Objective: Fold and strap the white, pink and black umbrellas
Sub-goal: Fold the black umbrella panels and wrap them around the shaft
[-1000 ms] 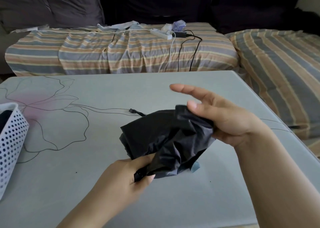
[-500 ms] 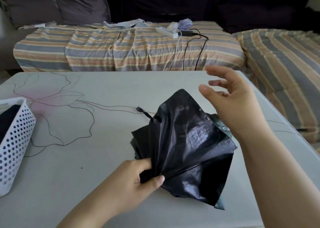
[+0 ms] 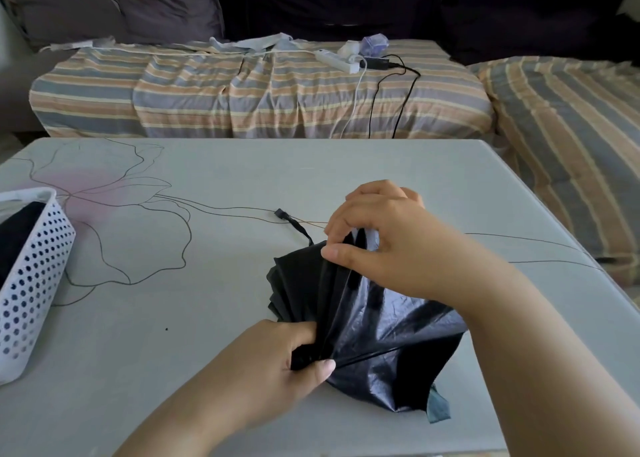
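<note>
We see the black umbrella (image 3: 374,321) lying w/ its canopy half-gathered on the pale grey table (image 3: 207,370), right of centre & near the front edge. Fabric fans out from a bunched point at the lower left toward the upper right; pleats are stacked along its left side, and a looser, glossier panel spreads to the right. A small teal-grey corner of fabric (image 3: 439,408) pokes out at the bottom right. The thin black strap (image 3: 294,225) trails from the top of the canopy up & left across the table, lying flat.

The left hand (image 3: 277,363) grips the bunched end of the canopy, fingers curled round it, thumb pressed on top. The right hand (image 3: 391,245) comes in from the right over the canopy's upper edge; its thumb & fingertips pinch a fold of fabric there, the other fingers curled above.

Table top carries a line-drawn flower w/ a faint pink tint at the left. At the far left edge sits a white perforated basket (image 3: 31,283) w/ sth dark inside; we can't tell what it is.

Beyond the table, a striped sofa cover (image 3: 207,92) runs across the bkgd. On it lie a white power strip (image 3: 337,61) w/ white & black cables hanging down the front, and some pale cloth strips.
</note>
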Demonstrator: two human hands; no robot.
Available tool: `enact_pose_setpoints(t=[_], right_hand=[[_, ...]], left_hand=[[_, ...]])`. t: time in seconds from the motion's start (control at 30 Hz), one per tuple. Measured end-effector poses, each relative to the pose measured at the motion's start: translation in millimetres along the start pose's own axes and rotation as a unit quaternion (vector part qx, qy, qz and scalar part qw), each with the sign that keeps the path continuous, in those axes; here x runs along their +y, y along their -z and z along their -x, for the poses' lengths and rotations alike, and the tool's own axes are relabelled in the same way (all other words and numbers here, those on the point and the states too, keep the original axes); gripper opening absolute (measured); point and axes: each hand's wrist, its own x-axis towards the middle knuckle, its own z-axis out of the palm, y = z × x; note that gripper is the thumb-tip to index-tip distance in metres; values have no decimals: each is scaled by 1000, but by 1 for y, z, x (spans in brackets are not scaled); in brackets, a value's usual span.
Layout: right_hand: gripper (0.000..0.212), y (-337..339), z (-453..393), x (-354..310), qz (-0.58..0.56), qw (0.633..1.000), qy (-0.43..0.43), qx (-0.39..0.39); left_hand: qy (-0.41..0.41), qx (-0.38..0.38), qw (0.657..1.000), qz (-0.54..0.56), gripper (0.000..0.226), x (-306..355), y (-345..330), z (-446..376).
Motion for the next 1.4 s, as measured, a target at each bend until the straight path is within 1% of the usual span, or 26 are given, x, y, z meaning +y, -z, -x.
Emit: enact_pose_setpoints(t=[0.03, 0.13, 0.23, 0.3, 0.43, 0.47, 0.53, 0.63, 0.7, 0.77, 0.8, 0.83, 0.87, 0.93, 0.97, 1.0, 1.03, 1.07, 1.13, 1.2, 1.23, 1.27, 1.3, 1.33, 1.37, 1.4], right_hand=[[23, 2, 0, 0, -2, 1000, -4, 3], [10, 7, 1, 4, -23, 1000, -2, 2], [14, 6, 2, 6, -39, 999, -6, -6], [17, 2, 0, 1, -45, 999, 10, 10], [27, -22, -11, -15, 12, 991, 108, 75], [29, -28, -13, -16, 40, 985, 128, 106], [35, -33, -13, -13, 91, 971, 136, 172], [39, -33, -11, -4, 118, 951, 164, 235], [45, -34, -12, -1, 124, 942, 175, 257], [50, -33, -15, 3, 128, 937, 140, 294], [52, -30, -16, 5, 122, 935, 111, 314], [55, -25, -16, 8, 102, 940, 76, 315], [59, -19, -15, 12, 68, 953, 35, 292], [68, -6, -7, 23, 0, 978, -67, 199], [70, -1, 0, 31, -14, 978, -136, 160], [70, 2, 6, 40, -22, 969, -212, 127], [67, 4, 10, 46, -34, 955, -279, 93], [60, 3, 12, 51, -54, 944, -321, 58], [49, -1, 13, 55, -102, 934, -343, 7], [43, -6, 12, 57, -135, 932, -336, -29], [35, -8, 11, 58, -155, 934, -321, -28], [25, -9, 10, 59, -188, 937, -295, -2], [17, -10, 9, 59, -224, 936, -268, 49], [14, -11, 8, 60, -242, 932, -247, 110], [13, -12, 7, 61, -230, 930, -237, 161], [12, -14, 6, 61, -197, 932, -234, 192]], left_hand=[[0, 1, 1000, 0, 14, 0, 0, 0], [7, 3, 1000, 8, 7, 0, 0, 0], [18, -1, 1000, 9, 8, 0, 0, 0], [26, -1, 1000, 7, 12, 3, 0, 0], [34, -6, 999, -22, 32, 8, -2, -2], [33, -13, 999, -24, 34, 8, -2, -2], [17, -40, 999, -10, 27, 9, -1, -1], [-14, -81, 996, 29, 20, 12, 2, 1], [-20, -85, 995, 51, 30, 12, 0, 2], [-17, -83, 993, 85, 30, 10, -2, 3], [-18, -79, 992, 99, 34, 9, -3, 4], [-13, -75, 991, 111, 42, 8, -4, 5], [-4, -69, 990, 121, 49, 6, -4, 5], [19, -53, 989, 133, 48, 4, -1, 7], [28, -44, 989, 137, 43, 4, 0, 7], [34, -34, 990, 136, 39, 5, 2, 7], [38, -27, 990, 132, 38, 6, 4, 7], [37, -24, 991, 125, 37, 7, 5, 8], [34, -29, 993, 112, 39, 6, 4, 8], [36, -41, 993, 106, 41, 8, 3, 9], [36, -43, 993, 103, 41, 8, 2, 10], [34, -45, 993, 104, 42, 10, 1, 10], [38, -51, 992, 111, 43, 10, 1, 9], [48, -55, 989, 130, 46, 10, 2, 9], [55, -58, 985, 153, 51, 9, 3, 9], [57, -60, 982, 171, 59, 6, 3, 9]])
